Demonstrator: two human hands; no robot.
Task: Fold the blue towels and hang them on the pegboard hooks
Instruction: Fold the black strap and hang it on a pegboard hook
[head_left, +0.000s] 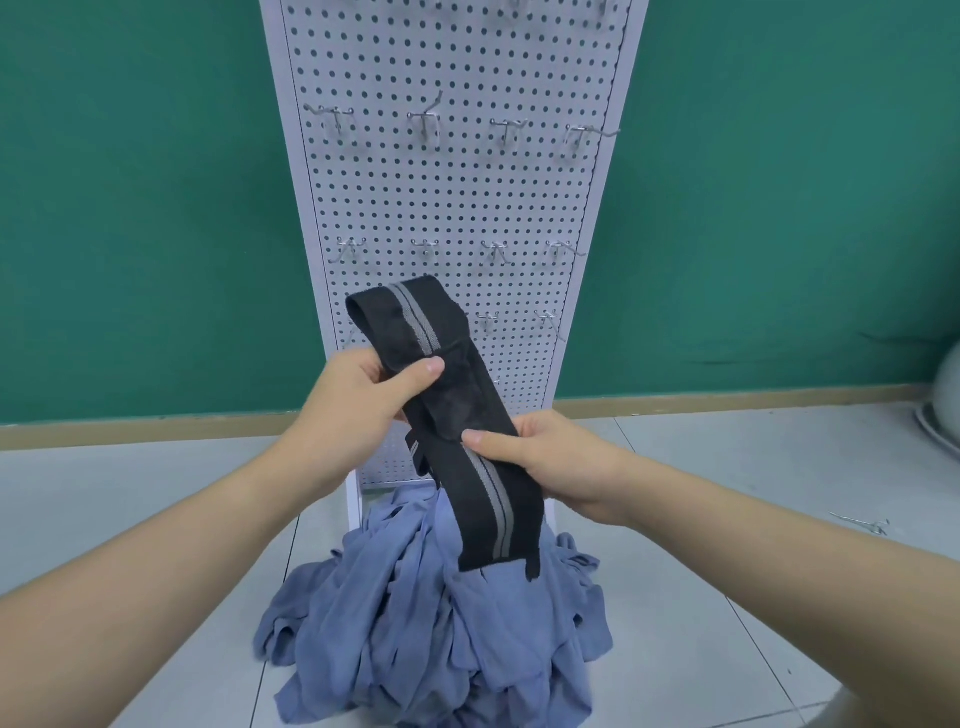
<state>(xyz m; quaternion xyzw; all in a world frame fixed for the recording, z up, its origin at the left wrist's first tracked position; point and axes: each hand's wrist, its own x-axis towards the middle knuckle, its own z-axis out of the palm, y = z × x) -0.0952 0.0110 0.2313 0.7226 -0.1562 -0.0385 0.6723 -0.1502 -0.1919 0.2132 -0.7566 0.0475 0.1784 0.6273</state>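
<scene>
A dark towel with a grey stripe (457, 405) is folded into a long narrow band and held in the air in front of the white pegboard (447, 197). My left hand (363, 395) grips its upper part, thumb on top. Lower down, my right hand (550, 457) pinches the band with its thumb across the stripe. The lower end hangs over a heap of blue towels (436, 618) on the floor at the pegboard's foot. Several metal hooks (506, 130) stick out of the board in rows, all bare.
The pegboard stands on a pale tiled floor (727, 467) against a green wall (130, 208). A loose metal hook (862, 524) lies on the floor to the right. A round grey object (943, 410) shows at the right edge.
</scene>
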